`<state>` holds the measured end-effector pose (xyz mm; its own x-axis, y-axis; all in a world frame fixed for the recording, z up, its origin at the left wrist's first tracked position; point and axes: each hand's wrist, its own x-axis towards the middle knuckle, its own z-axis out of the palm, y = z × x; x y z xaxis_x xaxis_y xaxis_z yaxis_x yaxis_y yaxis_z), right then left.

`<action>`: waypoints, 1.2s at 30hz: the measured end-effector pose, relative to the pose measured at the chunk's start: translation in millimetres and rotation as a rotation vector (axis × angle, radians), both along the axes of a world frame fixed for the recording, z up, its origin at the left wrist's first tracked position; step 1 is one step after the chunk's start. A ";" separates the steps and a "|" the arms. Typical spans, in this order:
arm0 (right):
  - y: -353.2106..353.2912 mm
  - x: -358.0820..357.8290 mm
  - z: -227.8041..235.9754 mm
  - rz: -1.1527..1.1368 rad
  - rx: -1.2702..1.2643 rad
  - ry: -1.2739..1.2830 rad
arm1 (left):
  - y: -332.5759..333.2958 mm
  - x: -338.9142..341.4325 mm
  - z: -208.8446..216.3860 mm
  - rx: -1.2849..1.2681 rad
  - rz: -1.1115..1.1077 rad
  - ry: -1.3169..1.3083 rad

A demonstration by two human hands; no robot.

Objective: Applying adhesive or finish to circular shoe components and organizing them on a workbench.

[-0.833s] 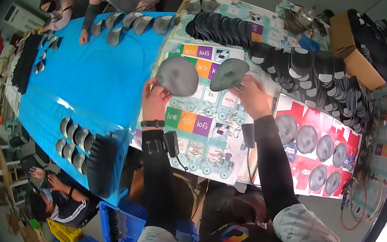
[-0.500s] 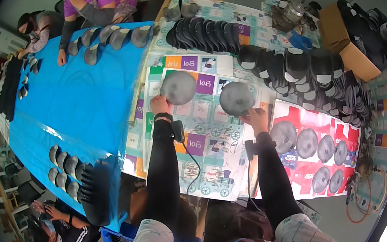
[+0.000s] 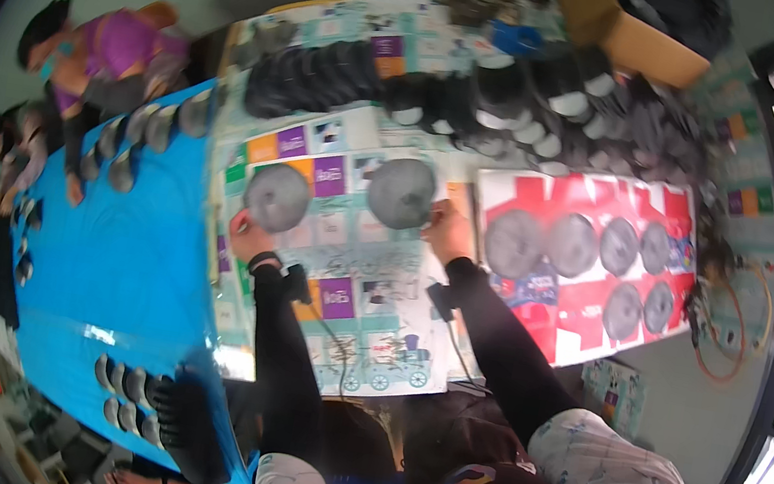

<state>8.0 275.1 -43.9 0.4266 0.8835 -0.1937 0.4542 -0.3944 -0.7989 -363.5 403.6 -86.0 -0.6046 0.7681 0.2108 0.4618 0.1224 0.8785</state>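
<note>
Two round grey pads with a dull, mottled surface lie side by side on a printed sheet on the table in front of me. My left hand (image 3: 251, 237) pinches the lower left edge of the left grey pad (image 3: 279, 197). At the lower right edge of the right grey pad (image 3: 402, 192), my right hand (image 3: 449, 233) has its fingertips closed on the rim. Motion blur softens the fingers of both hands. A small dark box on a cable (image 3: 296, 284) hangs at my left wrist, and another dark box (image 3: 440, 300) at my right.
On my right, several more grey pads (image 3: 515, 244) lie on a red and white sheet (image 3: 550, 329). Stacked black curved pieces (image 3: 317, 79) line the far side, near a cardboard box (image 3: 655, 49). A blue-covered table (image 3: 139, 243) adjoins on the left, where a person in purple (image 3: 125, 43) sits.
The view has tilted and turned, so the table appears shifted left and lower. Both hands stay at the edges of the same two pads.
</note>
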 end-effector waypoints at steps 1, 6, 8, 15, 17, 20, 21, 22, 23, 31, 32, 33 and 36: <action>1.8 13.0 -7.3 -0.065 0.066 0.051 | 10.4 11.8 -0.7 0.008 -0.051 -0.033; -7.8 23.9 16.0 -0.089 0.118 -0.036 | 17.9 19.1 -17.1 -0.164 -0.040 -0.092; -16.5 14.4 43.3 -0.048 0.058 -0.047 | 8.9 2.0 -15.5 -0.206 -0.014 -0.051; -93.4 40.5 80.6 0.139 0.075 0.039 | 13.3 -159.6 -22.3 -0.225 -0.523 0.428; -119.9 83.6 84.8 0.097 -0.007 0.062 | 15.3 -100.8 -44.4 -0.193 -0.272 -0.432; -163.4 136.4 88.9 0.074 -0.025 -0.067 | -13.1 47.8 -34.9 -0.338 0.041 -1.107; -170.4 133.5 90.9 0.097 -0.011 -0.038 | -19.1 38.5 -12.2 -0.325 0.050 -1.074; -176.7 132.9 92.2 0.138 -0.017 -0.033 | -23.5 35.0 4.3 -0.318 0.054 -1.049; -179.2 129.7 96.8 0.175 -0.020 -0.027 | -24.4 22.5 14.9 -0.323 0.045 -1.013; -188.5 126.2 109.4 0.208 -0.003 0.034 | -16.8 27.1 22.1 -0.370 0.090 -0.753; -189.0 125.0 112.0 0.212 -0.014 0.043 | -13.8 25.5 23.9 -0.428 0.113 -0.704; -189.1 123.6 114.5 0.215 -0.009 0.045 | -11.2 21.2 27.0 -0.422 0.115 -0.702; -190.8 122.3 117.0 0.224 0.024 0.042 | -5.1 15.3 30.4 -0.414 -0.078 -0.797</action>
